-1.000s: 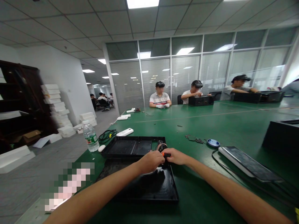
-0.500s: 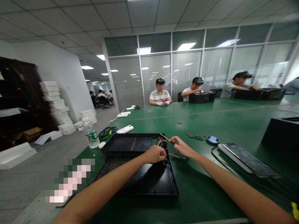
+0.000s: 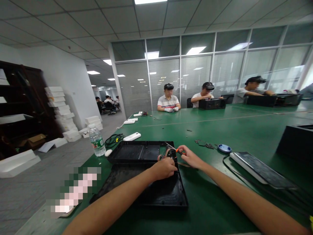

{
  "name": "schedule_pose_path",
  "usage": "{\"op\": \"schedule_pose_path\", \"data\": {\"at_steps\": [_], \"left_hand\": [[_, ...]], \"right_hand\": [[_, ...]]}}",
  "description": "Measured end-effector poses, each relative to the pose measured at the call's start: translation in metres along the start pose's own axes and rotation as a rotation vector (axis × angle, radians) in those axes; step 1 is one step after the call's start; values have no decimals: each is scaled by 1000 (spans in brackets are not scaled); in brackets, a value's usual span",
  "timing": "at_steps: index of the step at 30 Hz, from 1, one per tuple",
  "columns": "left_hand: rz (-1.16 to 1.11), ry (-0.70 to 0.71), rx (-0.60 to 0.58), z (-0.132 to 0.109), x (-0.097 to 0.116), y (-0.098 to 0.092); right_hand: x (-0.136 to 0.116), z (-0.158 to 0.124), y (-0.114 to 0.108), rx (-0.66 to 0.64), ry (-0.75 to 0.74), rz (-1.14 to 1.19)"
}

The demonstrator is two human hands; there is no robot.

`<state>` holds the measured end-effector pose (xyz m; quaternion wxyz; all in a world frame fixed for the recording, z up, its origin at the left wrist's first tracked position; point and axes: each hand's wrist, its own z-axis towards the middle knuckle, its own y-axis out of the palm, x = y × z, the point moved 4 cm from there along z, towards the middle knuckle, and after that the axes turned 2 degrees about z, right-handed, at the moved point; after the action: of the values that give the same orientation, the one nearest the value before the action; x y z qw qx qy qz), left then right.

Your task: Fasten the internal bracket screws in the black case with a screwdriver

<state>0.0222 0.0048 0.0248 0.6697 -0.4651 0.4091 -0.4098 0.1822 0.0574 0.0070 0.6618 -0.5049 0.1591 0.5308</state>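
Note:
A black plastic case [image 3: 156, 192] lies opened out on the green table, its shallow second half [image 3: 134, 151] on the far side. My left hand [image 3: 164, 168] is over the case's right side, fingers curled together at the inner edge; anything in them is hidden. Just beyond those fingers is a bundle of thin wires [image 3: 168, 152], partly covered by the hand. My right hand [image 3: 190, 156] grips a screwdriver [image 3: 180, 152] with an orange and black handle, to the right of the case. Its thin metal shaft points left over the wires and the case's far right corner.
A water bottle [image 3: 97, 142], black cable [image 3: 114, 139] and white device [image 3: 132, 136] stand left of and behind the case. To the right are a blue round dish [image 3: 224, 148], a tablet-like device [image 3: 262, 169] and a black box [image 3: 297, 143]. Several people sit across the table.
My left hand has shifted slightly right, its fingers now more tucked down at the case's edge. The screwdriver has moved a little left and lower over the wires.

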Motion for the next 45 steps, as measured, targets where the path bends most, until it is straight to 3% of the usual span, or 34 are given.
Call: {"op": "schedule_pose_path", "data": {"at_steps": [6, 15, 24, 32, 37, 45], "left_hand": [[-15, -2, 25, -2, -1, -3], [-142, -79, 29, -3, -7, 0], [-290, -54, 135, -2, -3, -2], [-115, -46, 116, -4, -1, 0], [-193, -130, 185, -4, -6, 2], [-140, -112, 120, -2, -4, 4]], "right_hand": [[-6, -2, 3, -27, -2, 30], [5, -1, 2, -40, 139, 232], [0, -3, 4, -22, 141, 250], [6, -4, 5, -47, 172, 222], [5, -5, 2, -83, 185, 151], [11, -4, -4, -63, 238, -8]]}}
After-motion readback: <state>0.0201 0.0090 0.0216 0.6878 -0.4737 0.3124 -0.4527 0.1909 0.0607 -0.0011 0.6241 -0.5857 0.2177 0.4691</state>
